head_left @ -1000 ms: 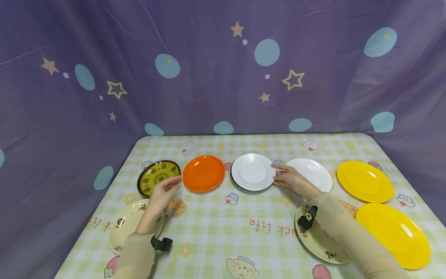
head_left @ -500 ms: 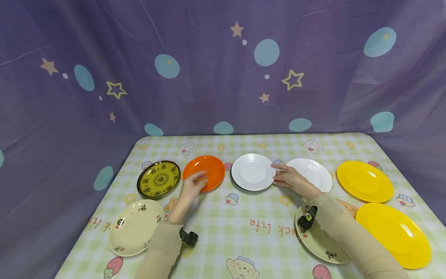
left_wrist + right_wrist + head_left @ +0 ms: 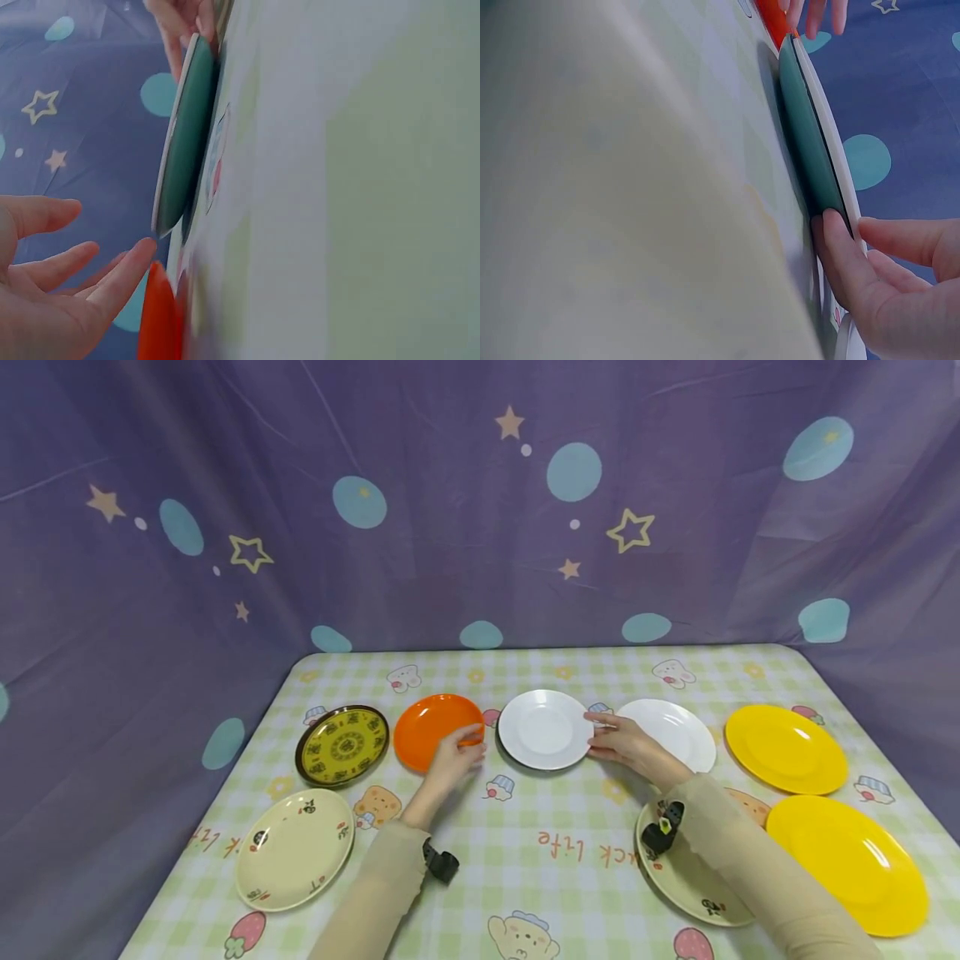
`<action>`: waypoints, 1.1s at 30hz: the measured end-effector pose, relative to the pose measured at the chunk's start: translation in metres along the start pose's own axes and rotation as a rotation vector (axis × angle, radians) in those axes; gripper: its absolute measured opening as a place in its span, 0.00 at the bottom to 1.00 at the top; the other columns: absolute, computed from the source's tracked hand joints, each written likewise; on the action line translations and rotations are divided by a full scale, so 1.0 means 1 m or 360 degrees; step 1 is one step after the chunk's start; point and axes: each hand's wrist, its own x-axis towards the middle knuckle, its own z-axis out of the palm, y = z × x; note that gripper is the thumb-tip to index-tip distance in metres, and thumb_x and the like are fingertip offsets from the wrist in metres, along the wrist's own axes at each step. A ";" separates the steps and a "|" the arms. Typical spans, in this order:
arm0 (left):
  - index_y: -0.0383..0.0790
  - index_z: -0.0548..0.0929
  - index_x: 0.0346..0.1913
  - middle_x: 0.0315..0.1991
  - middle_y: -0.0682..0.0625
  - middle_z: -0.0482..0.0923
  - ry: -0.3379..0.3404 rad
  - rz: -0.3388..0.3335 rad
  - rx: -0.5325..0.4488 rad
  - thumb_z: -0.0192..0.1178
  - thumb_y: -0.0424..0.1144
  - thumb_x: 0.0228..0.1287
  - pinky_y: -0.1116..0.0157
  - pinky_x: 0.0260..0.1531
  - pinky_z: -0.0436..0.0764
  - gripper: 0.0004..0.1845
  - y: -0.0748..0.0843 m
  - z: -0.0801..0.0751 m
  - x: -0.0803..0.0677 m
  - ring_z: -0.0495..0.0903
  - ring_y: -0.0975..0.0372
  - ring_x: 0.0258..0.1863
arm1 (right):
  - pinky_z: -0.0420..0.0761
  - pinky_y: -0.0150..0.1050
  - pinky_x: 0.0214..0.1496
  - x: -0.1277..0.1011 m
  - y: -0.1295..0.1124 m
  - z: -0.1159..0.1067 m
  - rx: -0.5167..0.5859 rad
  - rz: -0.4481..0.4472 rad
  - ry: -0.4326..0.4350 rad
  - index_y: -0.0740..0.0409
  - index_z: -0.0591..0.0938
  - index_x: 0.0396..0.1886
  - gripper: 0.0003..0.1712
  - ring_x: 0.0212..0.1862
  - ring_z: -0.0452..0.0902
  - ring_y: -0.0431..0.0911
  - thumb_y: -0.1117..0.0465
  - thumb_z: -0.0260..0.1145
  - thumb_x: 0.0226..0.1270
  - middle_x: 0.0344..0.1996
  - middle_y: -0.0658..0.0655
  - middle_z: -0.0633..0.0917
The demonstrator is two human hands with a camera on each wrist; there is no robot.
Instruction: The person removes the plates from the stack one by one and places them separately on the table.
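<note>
- I am looking at a table (image 3: 465,860) under a checked cloth, with plates laid out in a far row and more along the near edge.
- The white plate (image 3: 542,728) is sitting in the middle of the far row, flat on the cloth, between the orange plate (image 3: 431,727) on its left and a second white plate (image 3: 675,731) on its right.
- I am judging the white plate as stiff, light and smooth, so likely slippery on its face; it may chip if dropped. The rim is the place to take hold, with fingertips worked under the raised edge from opposite sides.
- My right hand (image 3: 626,745) is resting at the plate's right rim. In the right wrist view the fingers (image 3: 847,255) are lying fairly straight against the underside edge with the thumb over the top, touching rather than clamping.
- My left hand (image 3: 450,760) is hovering over the near right edge of the orange plate, just left of the white plate. Its fingers (image 3: 112,281) are spread and relaxed, holding nothing.
</note>
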 end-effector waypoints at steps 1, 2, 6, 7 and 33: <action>0.24 0.67 0.56 0.51 0.29 0.69 -0.0006 0.0014 0.0009 0.52 0.27 0.58 0.56 0.40 0.79 0.22 0.004 0.002 -0.001 0.76 0.43 0.42 | 0.78 0.37 0.47 0.001 0.000 0.000 0.0003 -0.0005 0.0006 0.68 0.53 0.66 0.34 0.33 0.77 0.40 0.79 0.49 0.59 0.38 0.60 0.74; 0.22 0.66 0.56 0.51 0.28 0.68 -0.0010 0.0031 0.0017 0.52 0.26 0.58 0.56 0.41 0.79 0.22 0.008 0.004 -0.003 0.75 0.43 0.43 | 0.78 0.37 0.47 0.002 0.001 -0.001 0.0006 -0.0012 0.0008 0.68 0.52 0.66 0.34 0.33 0.77 0.40 0.79 0.49 0.59 0.38 0.61 0.75; 0.21 0.63 0.57 0.52 0.27 0.66 -0.0024 0.0074 0.0066 0.53 0.27 0.58 0.57 0.41 0.79 0.24 0.004 0.011 0.004 0.74 0.43 0.46 | 0.78 0.38 0.47 0.005 0.002 0.000 0.0009 -0.0014 0.0022 0.68 0.53 0.65 0.34 0.34 0.77 0.39 0.79 0.50 0.59 0.49 0.70 0.73; 0.22 0.62 0.58 0.53 0.27 0.66 -0.0029 0.0068 0.0077 0.53 0.28 0.58 0.58 0.41 0.79 0.25 0.001 0.012 0.007 0.73 0.44 0.46 | 0.77 0.38 0.47 0.005 0.002 0.000 0.0004 -0.0007 0.0029 0.68 0.53 0.66 0.34 0.34 0.77 0.39 0.79 0.50 0.59 0.53 0.72 0.70; 0.30 0.70 0.55 0.39 0.37 0.74 -0.0090 -0.0080 0.0329 0.54 0.24 0.56 0.69 0.25 0.81 0.21 -0.007 0.027 0.049 0.76 0.60 0.23 | 0.78 0.36 0.46 0.004 0.002 0.002 -0.0020 0.0029 0.0067 0.64 0.54 0.66 0.34 0.33 0.78 0.39 0.78 0.51 0.59 0.58 0.73 0.63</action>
